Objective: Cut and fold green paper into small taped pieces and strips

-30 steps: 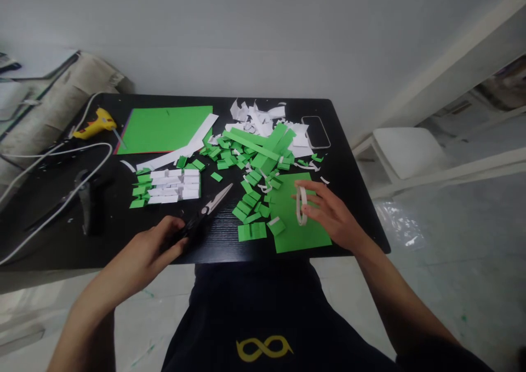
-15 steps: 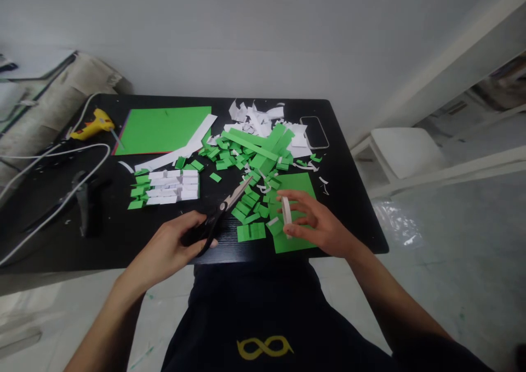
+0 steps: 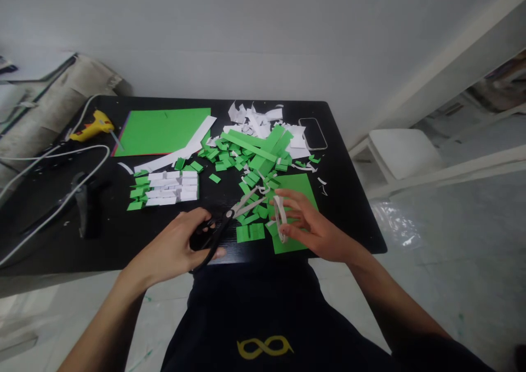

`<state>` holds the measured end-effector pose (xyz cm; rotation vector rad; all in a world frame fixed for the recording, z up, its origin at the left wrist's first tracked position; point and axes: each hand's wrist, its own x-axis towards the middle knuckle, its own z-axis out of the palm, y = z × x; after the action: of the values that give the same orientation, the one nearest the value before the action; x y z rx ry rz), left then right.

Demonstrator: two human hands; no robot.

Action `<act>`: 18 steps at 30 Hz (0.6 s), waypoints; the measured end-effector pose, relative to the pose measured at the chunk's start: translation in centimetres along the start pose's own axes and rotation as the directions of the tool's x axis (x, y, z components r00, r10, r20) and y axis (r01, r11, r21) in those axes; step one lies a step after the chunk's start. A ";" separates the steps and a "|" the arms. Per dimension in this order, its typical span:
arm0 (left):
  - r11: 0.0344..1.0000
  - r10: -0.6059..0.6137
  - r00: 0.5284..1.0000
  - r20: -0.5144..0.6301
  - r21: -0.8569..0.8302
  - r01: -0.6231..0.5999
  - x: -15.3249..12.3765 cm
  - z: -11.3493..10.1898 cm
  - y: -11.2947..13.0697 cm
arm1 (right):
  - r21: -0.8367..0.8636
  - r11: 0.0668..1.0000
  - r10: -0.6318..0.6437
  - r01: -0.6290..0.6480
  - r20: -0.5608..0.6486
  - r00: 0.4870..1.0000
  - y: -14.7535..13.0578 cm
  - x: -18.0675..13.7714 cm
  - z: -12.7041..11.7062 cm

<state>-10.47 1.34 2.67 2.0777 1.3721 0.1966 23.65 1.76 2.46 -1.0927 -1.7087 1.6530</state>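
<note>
My left hand (image 3: pixel 176 246) grips black-handled scissors (image 3: pixel 230 213), whose blades stand apart and point toward my right hand. A looped white paper strip (image 3: pixel 281 218) is held between the thumb and fingers of my right hand (image 3: pixel 306 218). Beneath that hand lies a green paper sheet (image 3: pixel 302 188). Small folded green paper pieces (image 3: pixel 250 232) are scattered between the scissors and the sheet. To the left sits a block of white and green folded paper (image 3: pixel 172 187).
On the black table (image 3: pixel 119 240) are a yellow glue gun (image 3: pixel 96 125), a stapler (image 3: pixel 84 205), green sheets (image 3: pixel 164 128), white scraps (image 3: pixel 255 120), green strips (image 3: pixel 263 153) and a phone (image 3: pixel 314 133). A white cable (image 3: pixel 53 207) curves along the left. A white stool (image 3: pixel 405 150) stands right.
The scissors' blades have opened and shifted slightly right, with the left hand's thumb and fingers spreading. The white strip has turned in my right hand, showing more of its loop.
</note>
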 end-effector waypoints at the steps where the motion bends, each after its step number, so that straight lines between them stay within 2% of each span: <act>1: 1.000 0.017 1.000 0.003 0.004 -0.017 0.1 -0.2 0.1 | -0.010 1.000 0.003 -0.003 0.011 1.000 -0.1 0.0 0.0; 10: 0.991 0.135 0.990 0.029 0.015 -0.136 0.6 -0.9 0.4 | -0.057 0.998 -0.021 0.024 0.053 0.998 -0.8 0.2 0.0; 15: 0.984 0.176 0.984 0.039 0.007 -0.176 0.9 -0.9 0.5 | -0.052 0.998 0.048 -0.045 0.060 0.997 -0.8 0.2 -0.2; 18: 0.981 0.193 0.980 0.055 0.010 -0.194 1.1 -0.9 0.6 | -0.045 0.998 0.036 -0.033 0.080 0.996 -0.7 0.3 -0.2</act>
<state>-9.94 2.51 3.53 2.2132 1.1433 0.2102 23.56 2.17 3.17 -1.0950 -1.7939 1.7094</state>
